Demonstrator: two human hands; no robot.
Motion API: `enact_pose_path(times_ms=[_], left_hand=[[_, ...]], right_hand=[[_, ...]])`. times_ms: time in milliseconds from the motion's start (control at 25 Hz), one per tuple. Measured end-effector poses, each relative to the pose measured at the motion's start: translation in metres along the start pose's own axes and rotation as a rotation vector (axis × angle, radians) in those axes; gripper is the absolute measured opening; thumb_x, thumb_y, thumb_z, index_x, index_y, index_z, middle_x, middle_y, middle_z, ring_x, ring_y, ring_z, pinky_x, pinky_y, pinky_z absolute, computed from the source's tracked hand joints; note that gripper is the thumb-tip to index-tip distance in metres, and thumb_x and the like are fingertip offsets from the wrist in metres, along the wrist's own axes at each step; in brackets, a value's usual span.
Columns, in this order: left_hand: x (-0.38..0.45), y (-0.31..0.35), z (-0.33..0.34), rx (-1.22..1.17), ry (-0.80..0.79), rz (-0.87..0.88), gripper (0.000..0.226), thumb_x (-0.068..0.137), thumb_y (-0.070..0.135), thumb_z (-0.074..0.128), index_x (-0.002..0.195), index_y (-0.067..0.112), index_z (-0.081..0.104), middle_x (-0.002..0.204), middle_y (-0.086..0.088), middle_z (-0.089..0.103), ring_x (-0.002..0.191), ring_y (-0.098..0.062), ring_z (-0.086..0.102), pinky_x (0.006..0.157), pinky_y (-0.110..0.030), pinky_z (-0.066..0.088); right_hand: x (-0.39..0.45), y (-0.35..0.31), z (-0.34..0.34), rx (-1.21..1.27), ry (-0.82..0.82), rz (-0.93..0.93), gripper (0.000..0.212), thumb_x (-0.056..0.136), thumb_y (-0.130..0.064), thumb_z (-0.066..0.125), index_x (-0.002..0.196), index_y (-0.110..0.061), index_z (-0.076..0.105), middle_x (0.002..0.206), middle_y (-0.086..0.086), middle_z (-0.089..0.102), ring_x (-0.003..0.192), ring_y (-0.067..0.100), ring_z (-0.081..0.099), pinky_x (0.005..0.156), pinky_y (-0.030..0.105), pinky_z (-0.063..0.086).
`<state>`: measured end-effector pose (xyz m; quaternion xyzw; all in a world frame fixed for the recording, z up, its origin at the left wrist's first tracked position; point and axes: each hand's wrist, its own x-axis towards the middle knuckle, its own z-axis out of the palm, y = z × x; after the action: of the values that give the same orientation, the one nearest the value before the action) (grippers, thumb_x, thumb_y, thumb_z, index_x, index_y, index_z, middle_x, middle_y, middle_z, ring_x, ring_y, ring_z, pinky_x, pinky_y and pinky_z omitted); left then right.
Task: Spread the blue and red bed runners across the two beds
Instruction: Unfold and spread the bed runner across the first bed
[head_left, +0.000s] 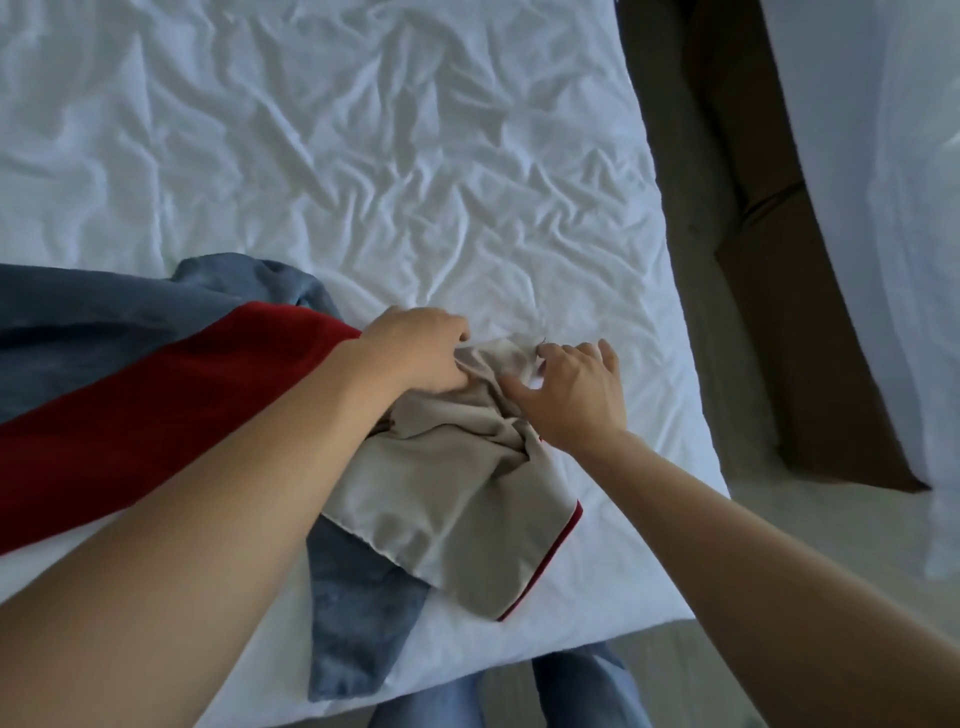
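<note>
The red bed runner (156, 415) lies bunched along the near left of the white bed (363, 156), with its beige underside turned up at its right end. My left hand (421, 353) grips a fold of that beige underside. Just to the right, my right hand (576, 395) rests on the same fold with its fingers spread. The blue bed runner (104, 322) lies crumpled under the red one, and one end (358, 613) hangs over the bed's near edge.
A second white bed (893, 208) stands to the right. A narrow gap with a brown bed base (779, 260) and pale floor separates the two beds. My legs in blue trousers (571, 691) stand against the near edge.
</note>
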<state>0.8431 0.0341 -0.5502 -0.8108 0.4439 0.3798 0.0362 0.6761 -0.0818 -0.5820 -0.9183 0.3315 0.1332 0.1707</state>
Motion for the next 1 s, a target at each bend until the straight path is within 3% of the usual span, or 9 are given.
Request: enact_pose_path(times_ms=[80,200,360,640,720,800,880,920,1000], left_hand=[[0.008,-0.001,0.024,0.029,-0.037,0.019,0.047,0.081,0.054,0.060,0.119,0.027,0.053,0.111,0.004,0.063,0.097,-0.021,0.056,0.082,-0.035,0.033],[0.016,0.000,0.041,0.082,-0.015,0.047,0.027,0.081,0.035,0.060,0.102,0.021,0.049,0.095,-0.001,0.061,0.078,-0.022,0.049,0.074,-0.033,0.030],[0.018,0.001,0.030,0.083,0.026,0.054,0.012,0.080,0.023,0.055,0.083,0.027,0.044,0.081,0.001,0.050,0.076,-0.025,0.049,0.065,-0.034,0.031],[0.003,0.020,-0.020,0.028,0.696,0.145,0.020,0.083,0.029,0.049,0.092,0.011,0.053,0.082,-0.008,0.056,0.061,-0.029,0.047,0.068,-0.036,0.032],[-0.015,0.023,-0.017,-0.038,0.544,0.185,0.029,0.083,0.043,0.051,0.092,0.016,0.055,0.082,-0.001,0.057,0.064,-0.025,0.048,0.066,-0.033,0.032],[-0.032,0.019,-0.015,-0.066,0.140,0.148,0.023,0.077,0.047,0.061,0.086,0.026,0.056,0.078,0.008,0.059,0.070,-0.020,0.055,0.061,-0.030,0.034],[-0.039,0.014,-0.011,-0.120,-0.175,0.046,0.010,0.076,0.032,0.059,0.075,0.022,0.062,0.073,0.004,0.063,0.072,-0.021,0.061,0.059,-0.031,0.042],[-0.037,0.012,-0.010,-0.142,-0.166,0.020,0.013,0.078,0.023,0.054,0.072,0.019,0.065,0.074,0.001,0.066,0.075,-0.023,0.062,0.063,-0.033,0.047],[-0.030,0.014,-0.005,-0.162,0.092,-0.006,0.021,0.084,0.017,0.049,0.077,0.022,0.069,0.086,0.002,0.070,0.084,-0.021,0.064,0.076,-0.037,0.049]], right_hand=[[-0.009,-0.010,0.010,0.032,-0.025,0.019,0.064,0.080,-0.074,0.041,0.094,-0.016,0.065,0.084,-0.004,0.068,0.102,0.021,0.057,0.118,0.046,0.022],[-0.020,-0.020,0.026,0.056,-0.051,0.010,0.052,0.083,-0.060,0.055,0.094,-0.009,0.062,0.078,0.000,0.064,0.100,0.025,0.057,0.116,0.045,0.024],[-0.016,-0.027,0.019,0.073,-0.027,-0.022,0.033,0.087,-0.038,0.059,0.098,-0.007,0.058,0.074,0.003,0.060,0.096,0.030,0.056,0.116,0.044,0.022],[0.047,-0.022,-0.062,-0.059,0.433,-0.236,0.012,0.077,-0.013,0.063,0.087,-0.007,0.059,0.086,0.012,0.059,0.087,0.037,0.055,0.110,0.054,0.033],[0.041,-0.018,-0.065,-0.072,0.402,-0.333,0.013,0.079,-0.014,0.064,0.088,-0.006,0.061,0.088,0.013,0.058,0.088,0.037,0.055,0.113,0.056,0.030],[0.015,-0.015,-0.049,-0.060,0.308,-0.465,0.012,0.080,-0.013,0.063,0.090,-0.006,0.064,0.084,0.012,0.060,0.087,0.037,0.057,0.114,0.059,0.028],[-0.022,-0.012,-0.024,-0.043,0.251,-0.588,0.015,0.084,-0.013,0.061,0.095,-0.007,0.069,0.079,0.008,0.062,0.085,0.033,0.058,0.112,0.055,0.032],[-0.039,-0.010,-0.013,-0.016,0.231,-0.654,0.016,0.085,-0.013,0.059,0.094,-0.008,0.071,0.076,0.006,0.061,0.082,0.032,0.058,0.108,0.052,0.036],[-0.062,-0.009,0.000,0.061,0.192,-0.768,0.017,0.086,-0.013,0.053,0.078,-0.012,0.068,0.069,0.004,0.058,0.075,0.030,0.055,0.097,0.046,0.042]])
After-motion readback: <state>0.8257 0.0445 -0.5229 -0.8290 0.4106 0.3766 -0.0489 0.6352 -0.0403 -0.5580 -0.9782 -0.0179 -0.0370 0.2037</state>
